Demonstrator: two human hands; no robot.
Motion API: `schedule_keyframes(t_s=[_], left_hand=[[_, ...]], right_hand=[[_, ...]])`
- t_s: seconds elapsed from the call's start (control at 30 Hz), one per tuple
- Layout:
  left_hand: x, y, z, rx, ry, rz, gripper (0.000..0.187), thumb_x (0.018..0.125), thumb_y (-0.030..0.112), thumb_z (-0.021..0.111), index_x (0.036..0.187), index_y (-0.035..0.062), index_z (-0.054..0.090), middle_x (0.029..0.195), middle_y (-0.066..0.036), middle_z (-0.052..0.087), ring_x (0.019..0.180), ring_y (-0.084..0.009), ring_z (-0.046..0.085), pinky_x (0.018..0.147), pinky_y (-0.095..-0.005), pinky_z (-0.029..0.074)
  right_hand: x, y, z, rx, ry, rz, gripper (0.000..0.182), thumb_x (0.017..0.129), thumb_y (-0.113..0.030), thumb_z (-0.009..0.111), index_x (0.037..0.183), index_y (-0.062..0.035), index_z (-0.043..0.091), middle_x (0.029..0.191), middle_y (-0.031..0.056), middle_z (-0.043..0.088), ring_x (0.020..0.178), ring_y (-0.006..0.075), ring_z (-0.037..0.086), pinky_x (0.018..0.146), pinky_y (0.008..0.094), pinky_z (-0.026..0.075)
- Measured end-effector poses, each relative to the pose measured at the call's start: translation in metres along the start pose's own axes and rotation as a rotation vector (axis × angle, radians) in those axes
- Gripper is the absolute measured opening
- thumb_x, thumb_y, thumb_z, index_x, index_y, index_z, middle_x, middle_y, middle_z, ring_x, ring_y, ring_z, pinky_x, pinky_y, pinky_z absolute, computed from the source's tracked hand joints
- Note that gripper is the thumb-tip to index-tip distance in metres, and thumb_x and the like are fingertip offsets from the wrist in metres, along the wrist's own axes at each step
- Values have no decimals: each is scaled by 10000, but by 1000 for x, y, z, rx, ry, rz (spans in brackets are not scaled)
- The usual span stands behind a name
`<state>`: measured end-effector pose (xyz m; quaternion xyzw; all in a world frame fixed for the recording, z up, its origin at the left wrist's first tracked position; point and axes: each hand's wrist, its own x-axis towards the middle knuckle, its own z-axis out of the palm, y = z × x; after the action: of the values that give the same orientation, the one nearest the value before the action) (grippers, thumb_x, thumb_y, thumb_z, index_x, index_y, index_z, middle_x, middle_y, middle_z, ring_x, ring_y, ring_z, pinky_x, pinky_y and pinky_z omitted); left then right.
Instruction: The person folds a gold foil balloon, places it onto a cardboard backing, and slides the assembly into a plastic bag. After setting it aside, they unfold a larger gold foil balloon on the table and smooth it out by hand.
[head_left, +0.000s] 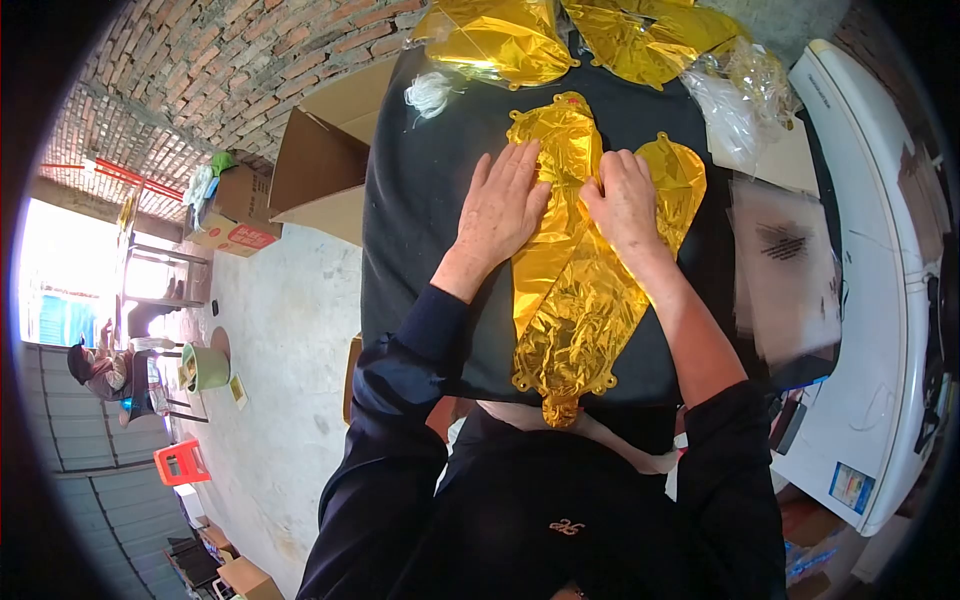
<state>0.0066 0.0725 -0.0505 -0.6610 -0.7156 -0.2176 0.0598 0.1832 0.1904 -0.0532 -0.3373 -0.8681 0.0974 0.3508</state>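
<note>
A gold foil sheet, shaped like a flat balloon with small tabs, lies folded and wrinkled on the black cloth. My left hand rests flat on its left edge with fingers stretched out. On the foil's right part, my right hand has its fingers curled and pressed together, gripping an edge of the gold foil. A rounded gold lobe extends to the right behind that hand.
More gold foil pieces lie at the far edge, near white string. Clear plastic and flat plastic bags are on the right, beside a white appliance. An open cardboard box stands left. Another person sits far left.
</note>
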Motion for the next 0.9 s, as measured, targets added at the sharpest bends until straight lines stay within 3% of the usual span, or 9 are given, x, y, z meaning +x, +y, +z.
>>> schedule_keyframes(t_s=[0.23, 0.43, 0.73, 0.9], left_hand=[[1, 0, 0, 15, -17, 9, 613, 1153, 432, 385, 1643, 64, 382, 1659, -178, 458, 1572, -326, 384, 1318, -510, 237], [1, 0, -1, 44, 104, 52, 587, 1146, 403, 421, 1625, 63, 419, 1679, -173, 431, 1600, -338, 327, 1318, -514, 226], [-47, 9, -31, 62, -45, 89, 566, 1147, 368, 430, 1629, 72, 423, 1689, -173, 417, 1598, -336, 337, 1323, -519, 208], [-70, 17, -36, 67, -125, 65, 608, 1145, 424, 436, 1647, 83, 403, 1709, -166, 391, 1609, -321, 322, 1327, -520, 192]], right_hand=[[-1, 4, 4, -35, -4, -39, 258, 794, -95, 786, 961, -15, 606, 1026, 181, 604, 1007, 385, 583, 923, 499, 493], [-2, 6, 8, -63, 20, -75, 290, 766, -73, 803, 973, -27, 605, 1017, 171, 598, 1003, 376, 583, 917, 483, 494], [-3, 8, 12, -95, 35, -103, 236, 793, -82, 775, 953, -36, 608, 1001, 158, 599, 974, 365, 577, 898, 476, 494], [-2, 8, 12, -78, 43, -100, 225, 797, -77, 774, 945, -38, 610, 992, 161, 596, 965, 368, 572, 896, 474, 494]])
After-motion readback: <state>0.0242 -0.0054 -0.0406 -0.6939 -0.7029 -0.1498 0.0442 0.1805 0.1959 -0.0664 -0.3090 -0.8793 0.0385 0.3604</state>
